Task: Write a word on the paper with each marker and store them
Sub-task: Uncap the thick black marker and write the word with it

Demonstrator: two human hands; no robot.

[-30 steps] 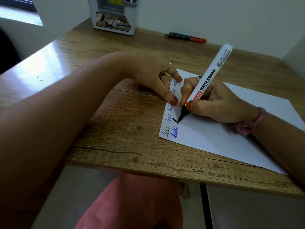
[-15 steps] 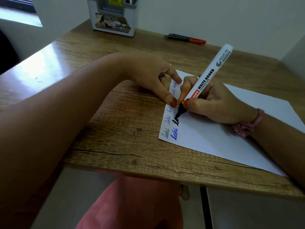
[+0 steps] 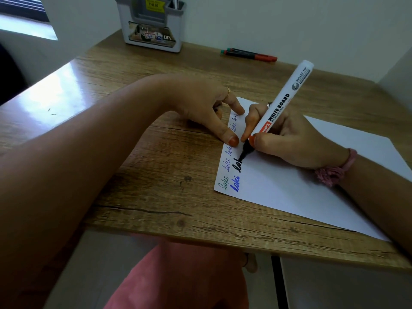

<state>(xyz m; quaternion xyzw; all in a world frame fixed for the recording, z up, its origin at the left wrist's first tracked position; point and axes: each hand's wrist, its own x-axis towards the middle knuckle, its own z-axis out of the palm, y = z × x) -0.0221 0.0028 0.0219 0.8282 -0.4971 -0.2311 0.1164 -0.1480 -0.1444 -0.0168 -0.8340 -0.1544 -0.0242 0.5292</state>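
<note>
A white sheet of paper lies on the wooden desk. My right hand grips a white-barrelled black whiteboard marker, its black tip touching the paper beside thick black letters "lo". A blue word and several thin handwritten words run along the paper's left edge. My left hand presses its thumb and a fingertip on that edge, fingers spread, holding nothing. Two thin markers, with green and red ends, lie at the back of the desk.
A grey pen holder stands at the desk's back left against the wall. A wall rises at the right corner. The desk's front edge runs below the paper, with my pink-clothed lap beneath it.
The marker tip has moved up along the paper's left side, and the black stroke has grown into the letters "lo". My left hand has stayed on the paper's edge.
</note>
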